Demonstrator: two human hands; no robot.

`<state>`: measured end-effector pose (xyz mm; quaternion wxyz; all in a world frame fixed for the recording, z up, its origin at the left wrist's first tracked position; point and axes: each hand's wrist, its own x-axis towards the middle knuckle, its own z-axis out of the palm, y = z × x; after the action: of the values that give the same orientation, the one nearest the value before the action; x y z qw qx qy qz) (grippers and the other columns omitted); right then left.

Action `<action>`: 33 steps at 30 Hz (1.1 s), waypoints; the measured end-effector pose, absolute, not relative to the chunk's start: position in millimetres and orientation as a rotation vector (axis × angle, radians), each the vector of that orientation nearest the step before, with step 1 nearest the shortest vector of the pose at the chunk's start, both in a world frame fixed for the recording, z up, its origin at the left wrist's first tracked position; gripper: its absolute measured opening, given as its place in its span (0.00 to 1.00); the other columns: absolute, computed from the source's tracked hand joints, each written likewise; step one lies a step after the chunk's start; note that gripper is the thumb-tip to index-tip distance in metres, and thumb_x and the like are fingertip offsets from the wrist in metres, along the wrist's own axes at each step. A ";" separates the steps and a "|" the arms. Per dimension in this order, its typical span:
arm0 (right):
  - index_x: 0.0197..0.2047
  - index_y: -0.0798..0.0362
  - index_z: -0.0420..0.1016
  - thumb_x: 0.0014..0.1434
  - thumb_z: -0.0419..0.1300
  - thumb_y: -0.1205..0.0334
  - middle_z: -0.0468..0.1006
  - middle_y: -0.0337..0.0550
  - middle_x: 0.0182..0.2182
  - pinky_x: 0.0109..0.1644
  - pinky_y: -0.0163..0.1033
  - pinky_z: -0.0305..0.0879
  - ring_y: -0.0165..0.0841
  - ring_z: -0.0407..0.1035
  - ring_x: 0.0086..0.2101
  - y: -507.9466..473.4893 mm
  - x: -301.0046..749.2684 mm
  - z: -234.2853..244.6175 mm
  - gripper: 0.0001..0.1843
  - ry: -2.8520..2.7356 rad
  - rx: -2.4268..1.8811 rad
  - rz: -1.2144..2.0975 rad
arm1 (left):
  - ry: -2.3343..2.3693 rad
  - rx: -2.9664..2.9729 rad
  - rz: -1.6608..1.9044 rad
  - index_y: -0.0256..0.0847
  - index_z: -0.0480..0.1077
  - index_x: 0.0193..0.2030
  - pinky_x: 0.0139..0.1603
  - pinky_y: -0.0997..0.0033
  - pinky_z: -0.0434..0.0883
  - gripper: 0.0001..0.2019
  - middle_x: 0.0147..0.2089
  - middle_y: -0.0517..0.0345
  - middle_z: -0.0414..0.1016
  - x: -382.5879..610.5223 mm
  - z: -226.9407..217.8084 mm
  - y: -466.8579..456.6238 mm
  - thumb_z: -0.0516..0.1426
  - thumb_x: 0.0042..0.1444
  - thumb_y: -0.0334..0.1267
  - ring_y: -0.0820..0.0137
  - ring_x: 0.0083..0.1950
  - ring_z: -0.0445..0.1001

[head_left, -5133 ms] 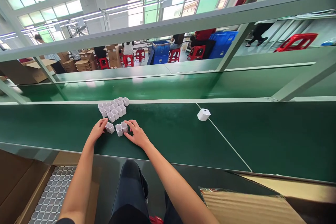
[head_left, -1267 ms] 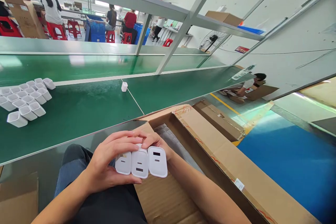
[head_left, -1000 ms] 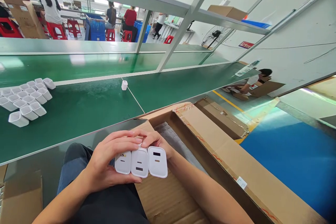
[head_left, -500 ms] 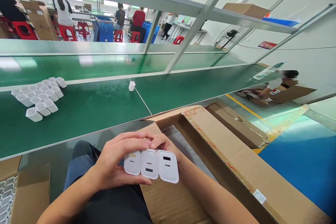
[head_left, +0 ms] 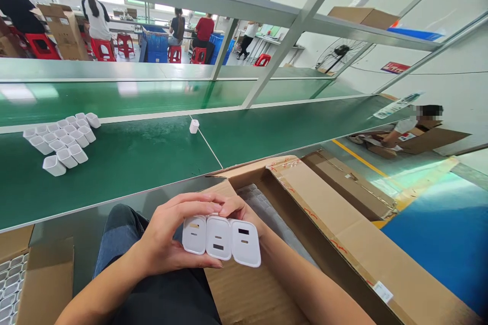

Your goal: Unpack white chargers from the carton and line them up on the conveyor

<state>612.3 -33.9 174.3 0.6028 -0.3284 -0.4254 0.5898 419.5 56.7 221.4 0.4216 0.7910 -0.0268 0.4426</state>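
Observation:
Three white chargers [head_left: 221,239] sit side by side in a row, port faces toward me, held above my lap. My left hand [head_left: 168,244] wraps around their left end and underside, fingers curled over the top. My right hand [head_left: 238,209] is mostly hidden behind the row, its fingers pressed on the top and right end. Both hands are closed on the row. On the green belt [head_left: 145,157] at the left lies a cluster of several white charger shells [head_left: 63,142], and one lone white charger [head_left: 194,126] stands farther along.
An open cardboard box [head_left: 305,223] with grey trays inside sits at my right, beside my knee. Another box with a tray [head_left: 11,289] is at lower left. A metal frame and shelf run overhead. Other people sit on red stools beyond the belts; one crouches at far right.
Five seconds ago both hands were on the belt at the shell cluster. Since then they hold three chargers over my lap; in the last second the view shifted slightly, the grip unchanged.

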 end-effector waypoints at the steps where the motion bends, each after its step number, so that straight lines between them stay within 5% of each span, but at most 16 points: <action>1: 0.33 0.45 0.85 0.40 0.78 0.50 0.78 0.46 0.53 0.52 0.45 0.70 0.42 0.73 0.51 -33.2 612.0 174.5 0.16 -0.994 -0.752 1.360 | -0.062 1.986 1.105 0.45 0.67 0.58 0.57 0.65 0.76 0.32 0.52 0.50 0.80 419.2 220.6 57.0 0.69 0.49 0.52 0.62 0.58 0.77; 13: 0.37 0.45 0.82 0.46 0.75 0.52 0.77 0.44 0.48 0.56 0.48 0.65 0.39 0.70 0.49 -26.6 609.4 171.1 0.15 -1.033 -0.664 1.379 | 0.035 2.020 1.073 0.44 0.68 0.54 0.54 0.67 0.76 0.26 0.54 0.48 0.79 416.8 219.2 56.0 0.67 0.53 0.52 0.63 0.57 0.77; 24: 0.34 0.50 0.75 0.42 0.77 0.52 0.76 0.40 0.35 0.37 0.37 0.67 0.33 0.70 0.34 -28.1 605.9 173.5 0.20 -0.863 -0.774 1.431 | 0.134 1.973 1.038 0.45 0.69 0.54 0.55 0.66 0.75 0.25 0.54 0.50 0.79 416.5 217.3 53.4 0.68 0.52 0.49 0.63 0.57 0.77; 28: 0.35 0.50 0.75 0.42 0.77 0.52 0.78 0.42 0.39 0.36 0.36 0.67 0.33 0.72 0.35 -28.4 602.3 177.8 0.21 -0.874 -0.849 1.377 | 0.179 1.911 0.975 0.46 0.68 0.55 0.56 0.66 0.74 0.25 0.56 0.51 0.78 414.7 212.1 54.4 0.68 0.53 0.47 0.63 0.57 0.77; 33: 0.42 0.45 0.79 0.49 0.74 0.52 0.77 0.47 0.51 0.47 0.43 0.70 0.42 0.73 0.49 -30.7 608.0 195.2 0.18 -0.970 -1.088 1.224 | 0.467 2.033 0.874 0.47 0.64 0.63 0.61 0.59 0.73 0.32 0.64 0.50 0.71 402.5 178.6 86.3 0.67 0.54 0.48 0.61 0.64 0.72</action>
<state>608.0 -30.7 195.2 0.5804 -0.4657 -0.4149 0.5236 402.5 86.3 178.6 0.4259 0.8134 0.1867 0.3496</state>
